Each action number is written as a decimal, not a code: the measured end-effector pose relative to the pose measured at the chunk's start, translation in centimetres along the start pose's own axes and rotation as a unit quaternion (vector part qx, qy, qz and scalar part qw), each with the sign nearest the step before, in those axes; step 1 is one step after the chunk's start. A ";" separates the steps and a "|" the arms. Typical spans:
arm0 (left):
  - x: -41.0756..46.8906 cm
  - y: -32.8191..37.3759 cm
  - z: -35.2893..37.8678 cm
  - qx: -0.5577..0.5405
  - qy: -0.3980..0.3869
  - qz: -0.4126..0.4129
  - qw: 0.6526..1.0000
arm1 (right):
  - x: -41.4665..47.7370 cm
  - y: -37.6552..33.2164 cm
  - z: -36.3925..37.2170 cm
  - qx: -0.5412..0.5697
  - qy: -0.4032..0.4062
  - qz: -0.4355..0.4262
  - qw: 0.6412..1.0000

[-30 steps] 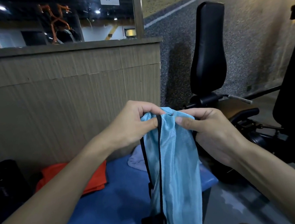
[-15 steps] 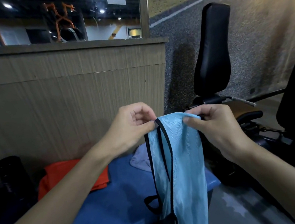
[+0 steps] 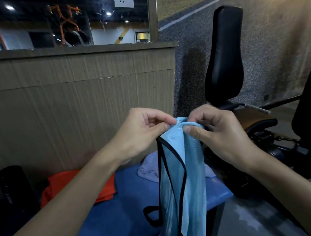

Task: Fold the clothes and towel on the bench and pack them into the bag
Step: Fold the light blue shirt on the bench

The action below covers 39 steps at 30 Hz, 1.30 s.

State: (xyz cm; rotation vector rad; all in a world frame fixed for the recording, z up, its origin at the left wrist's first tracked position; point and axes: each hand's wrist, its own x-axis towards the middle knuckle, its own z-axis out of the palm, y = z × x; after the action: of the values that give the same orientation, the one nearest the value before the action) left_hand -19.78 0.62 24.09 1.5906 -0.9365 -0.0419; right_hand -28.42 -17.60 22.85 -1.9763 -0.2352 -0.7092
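**Hands closing in on the top edge of the blue cloth**

Nearest the camera, both forearms are reaching forward and the light blue cloth is hanging straight down between them, its black trim and a black loop dangling over the front of the desk. Whether it is a garment or the bag itself cannot be told.

The left hand is pinching the top edge between thumb and curled fingers; the right hand is pinching the same edge, thumb in front. Half a second ago the hands were holding that edge stretched out flat; now they are sitting almost together and the edge is bunching into a small roll between them. That reads as re-gripping, perhaps hunting for a corner or an opening, so no fold is being made yet.

Further back, an orange garment and a pale lilac towel are lying loose on the desk, apparently unfolded, so most of the task is waiting.

Beyond them a wood-panel wall and a black seat pad are standing.
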 end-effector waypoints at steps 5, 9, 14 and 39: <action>-0.4 0.3 0.1 -0.026 -0.020 -0.019 0.999 | 0.2 0.4 0.2 0.025 -0.003 0.032 0.999; -0.8 0.7 0.3 -0.039 -0.026 -0.024 0.999 | 0.1 0.2 0.4 0.004 0.041 0.028 0.999; -1.3 -0.4 1.3 0.068 0.010 -0.018 0.997 | 0.3 -0.5 0.7 -0.034 0.064 0.030 0.997; -0.5 0.3 0.1 0.079 -0.037 0.022 0.996 | 1.1 -1.4 -1.6 -0.183 -0.162 0.034 0.969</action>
State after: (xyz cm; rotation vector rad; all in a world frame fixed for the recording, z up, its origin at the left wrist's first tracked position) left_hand -20.32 0.88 24.09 1.7218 -1.0540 0.0045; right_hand -28.80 -18.42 25.10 -2.4410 -0.2437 -0.4002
